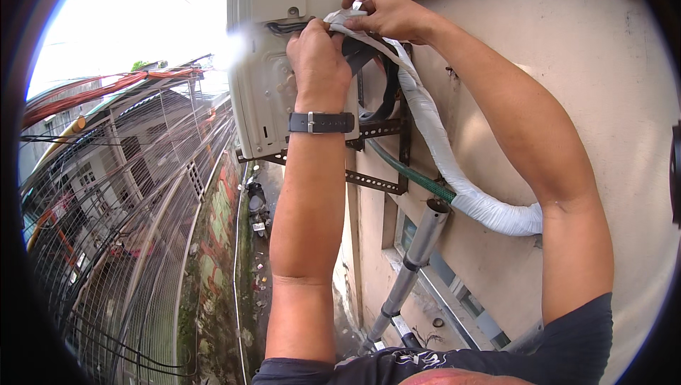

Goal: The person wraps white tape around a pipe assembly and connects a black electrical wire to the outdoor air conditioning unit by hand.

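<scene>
My left hand, with a black strap on its wrist, is raised to the side of a beige outdoor air-conditioner unit. Its fingers pinch white wrapping tape beside a black cable. From the right my right hand reaches in, thumb and fingers closed on the same tape. Black insulated tubing passes just below both hands, partly hidden by my left one. A thick pipe bundle wrapped in white runs from there down along the wall.
Perforated metal brackets carry the unit on the beige wall. A green hose meets the wrapped bundle, above a grey metal pole. Far below lies an alley with a parked motorcycle. Many utility wires hang at left.
</scene>
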A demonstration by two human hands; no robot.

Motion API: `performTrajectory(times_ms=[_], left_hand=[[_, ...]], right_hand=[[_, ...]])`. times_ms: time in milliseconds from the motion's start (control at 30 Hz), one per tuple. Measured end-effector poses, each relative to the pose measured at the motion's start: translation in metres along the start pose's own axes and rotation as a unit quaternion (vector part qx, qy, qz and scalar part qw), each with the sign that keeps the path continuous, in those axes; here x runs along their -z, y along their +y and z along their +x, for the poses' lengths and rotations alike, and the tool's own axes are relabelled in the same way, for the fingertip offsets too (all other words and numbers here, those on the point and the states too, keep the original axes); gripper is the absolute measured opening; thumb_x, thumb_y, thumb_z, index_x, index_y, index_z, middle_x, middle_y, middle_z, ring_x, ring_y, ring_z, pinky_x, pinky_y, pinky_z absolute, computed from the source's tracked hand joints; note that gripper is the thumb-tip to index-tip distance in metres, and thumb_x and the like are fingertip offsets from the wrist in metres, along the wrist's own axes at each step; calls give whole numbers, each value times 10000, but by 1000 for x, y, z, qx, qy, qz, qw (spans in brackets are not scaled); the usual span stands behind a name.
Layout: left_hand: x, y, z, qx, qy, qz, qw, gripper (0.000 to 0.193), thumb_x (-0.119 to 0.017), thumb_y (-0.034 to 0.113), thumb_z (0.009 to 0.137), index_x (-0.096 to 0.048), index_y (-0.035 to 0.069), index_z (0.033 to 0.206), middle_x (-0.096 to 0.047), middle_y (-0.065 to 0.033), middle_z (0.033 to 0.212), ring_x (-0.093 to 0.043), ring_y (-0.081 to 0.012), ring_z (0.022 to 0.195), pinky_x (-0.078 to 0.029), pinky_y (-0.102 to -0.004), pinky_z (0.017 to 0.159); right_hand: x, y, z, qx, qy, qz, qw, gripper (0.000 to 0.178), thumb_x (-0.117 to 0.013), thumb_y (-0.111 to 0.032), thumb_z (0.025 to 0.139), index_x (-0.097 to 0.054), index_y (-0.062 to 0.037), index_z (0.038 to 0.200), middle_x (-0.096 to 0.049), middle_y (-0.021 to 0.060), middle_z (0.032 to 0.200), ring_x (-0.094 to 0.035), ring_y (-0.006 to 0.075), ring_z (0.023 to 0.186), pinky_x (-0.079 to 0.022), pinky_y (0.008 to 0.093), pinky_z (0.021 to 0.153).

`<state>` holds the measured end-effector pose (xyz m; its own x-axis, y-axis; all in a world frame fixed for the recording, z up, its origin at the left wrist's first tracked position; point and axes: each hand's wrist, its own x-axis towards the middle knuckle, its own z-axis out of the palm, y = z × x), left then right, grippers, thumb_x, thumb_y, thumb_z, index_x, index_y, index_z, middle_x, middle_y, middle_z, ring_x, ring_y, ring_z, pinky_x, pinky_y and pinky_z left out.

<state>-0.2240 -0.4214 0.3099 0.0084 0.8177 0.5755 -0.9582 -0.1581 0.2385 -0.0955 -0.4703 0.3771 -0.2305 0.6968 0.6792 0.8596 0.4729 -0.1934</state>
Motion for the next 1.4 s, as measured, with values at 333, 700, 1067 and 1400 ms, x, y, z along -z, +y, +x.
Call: performTrajectory(times_ms=[333,700,1067,1400], left_hand=[[18,3,3,-5,-86,60,994,190,-586,-41,977,-527,-136,1130,-606,-191,1153,-695,-278,983,-643,-349,892],[48,59,-23,5,-212,342,915,389,-614,81,1006,-512,-173,1283,-651,-244,1214,-710,-244,1045,-627,-328,891],[-1,82,58,-316,-376,702,516,276,-721,241,940,-746,59,1146,-757,-152,1054,-733,-290,979,-554,-410,898],[-11,114,57,-508,-432,700,257,191,-714,148,822,-751,74,994,-731,-162,857,-704,-395,870,-549,-489,809]], right_hand=[[-21,-6,23,110,165,-359,912,249,-623,-274,1004,-645,-26,1014,-733,217,958,-702,422,938,-548,497,818],[15,-57,30,173,-135,-440,871,257,-677,-225,968,-697,7,1077,-723,219,1039,-704,367,1008,-567,436,875],[18,-33,34,199,40,-423,883,298,-644,-260,974,-715,25,1023,-719,266,1014,-704,397,1007,-547,469,903],[-38,-18,1,99,161,-100,977,454,-829,-244,826,-617,-2,1147,-708,242,1040,-709,355,984,-548,432,856]])
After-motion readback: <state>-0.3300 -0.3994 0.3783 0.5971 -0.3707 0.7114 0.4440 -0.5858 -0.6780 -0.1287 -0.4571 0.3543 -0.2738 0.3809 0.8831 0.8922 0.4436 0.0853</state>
